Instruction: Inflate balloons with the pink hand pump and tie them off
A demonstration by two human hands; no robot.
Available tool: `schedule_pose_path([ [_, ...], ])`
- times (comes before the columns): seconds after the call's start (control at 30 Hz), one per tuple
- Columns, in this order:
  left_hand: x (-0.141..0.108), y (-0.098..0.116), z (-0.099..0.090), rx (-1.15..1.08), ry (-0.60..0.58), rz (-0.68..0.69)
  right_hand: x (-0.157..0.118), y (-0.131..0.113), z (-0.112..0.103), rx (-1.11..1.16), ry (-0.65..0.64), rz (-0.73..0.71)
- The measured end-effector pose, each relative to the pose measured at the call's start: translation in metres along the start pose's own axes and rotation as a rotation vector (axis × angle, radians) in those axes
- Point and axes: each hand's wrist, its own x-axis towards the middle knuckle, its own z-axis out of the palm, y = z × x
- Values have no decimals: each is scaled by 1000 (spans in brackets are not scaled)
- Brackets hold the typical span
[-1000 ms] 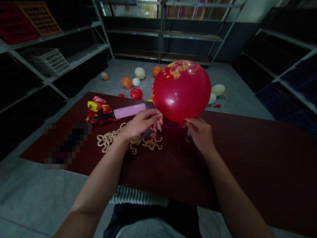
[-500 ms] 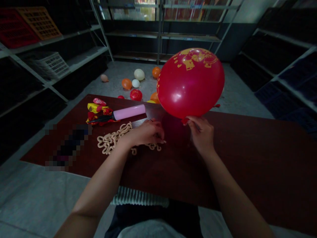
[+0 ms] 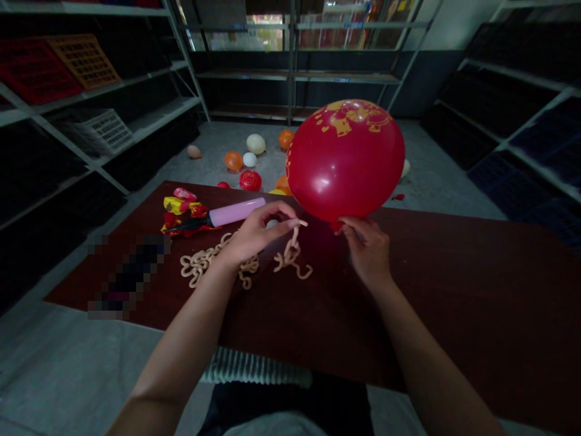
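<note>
The left hand (image 3: pixel 263 233) and right hand (image 3: pixel 370 245) are bare, with slender fingers and rounded knuckles at each grip. Just behind the grips, both wrists are narrow and uncovered. Further back from the left grip, the left forearm (image 3: pixel 181 339) broadens smoothly towards the elbow and is bare as far as it shows; behind the right grip, the right forearm (image 3: pixel 422 345) has the same tapering, bare outline. Below and between the two grips, nearest the body, a plain greyish top (image 3: pixel 281 425) ends in a curved edge over dark legwear (image 3: pixel 231 406), probably navy or black, though the shade there is too deep to be sure.
</note>
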Motion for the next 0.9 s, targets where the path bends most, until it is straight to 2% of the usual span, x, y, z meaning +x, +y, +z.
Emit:
schedule_pose_path([
  [0.13,0,7,0,-264,122,66,0,-3,-1,-18,-16,-16],
  [0.23,3,11,-6,-331,198,21,0,-4,0,-27,-19,-9],
  [0.33,6,11,-16,-391,307,56,-1,-2,1,-35,-18,-8],
  [0.4,8,6,-18,-357,332,74,-1,0,1,-25,-7,-11],
  [0.47,9,-1,-13,-259,304,60,-1,-1,2,-6,5,-15],
  [0.57,5,-9,8,-67,193,53,-3,-6,3,-4,-8,-18],
  [0.73,-11,-3,43,46,7,109,-8,-20,9,-73,-81,-64],
  [0.8,-15,0,47,87,15,129,-10,-25,11,-137,-94,-128],
  [0.9,-16,0,47,137,153,108,-13,-30,12,-265,-111,-242],
])
